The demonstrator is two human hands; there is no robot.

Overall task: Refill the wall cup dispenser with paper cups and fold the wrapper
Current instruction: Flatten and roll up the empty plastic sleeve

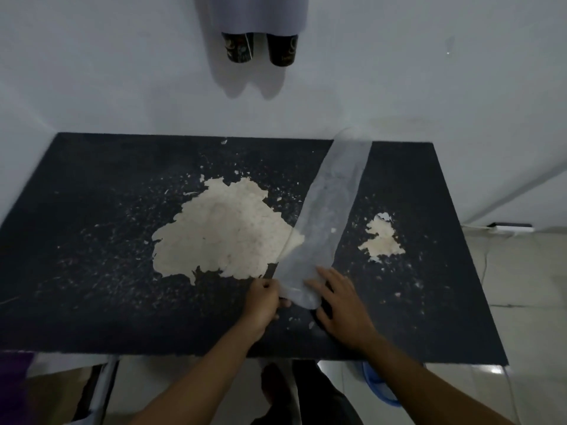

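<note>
- Black tabletop [92, 271], paint worn off in pale patches, pushed against a white wall; person stands at the near edge.
- Left hand [264, 305]: fingers curled, pinching the near-left corner of the long translucent plastic cup wrapper [325, 210].
- Right hand [340, 305]: fingers straight and spread, pressing flat on the wrapper's near end, just right of the left hand.
- Wrapper looks empty and flattened. Near end sits under both hands; long axis runs away from the fingers, forward and slightly right, far end reaching the table's back edge at the wall.
- Key relation for the fold, my read: free length all lies ahead of the fingertips, so the near end goes forward over it, or the far end gets pulled back. Right hand is nearer the strip's centreline.
- Nothing stands on the strip's path; the large pale worn patch [221, 234] left of it is flat, no obstruction.
- Beyond and up-left of the fingers: white wall cup dispenser [257, 13], two dark paper cups [282, 50] poking out below. Refill looks done.
</note>
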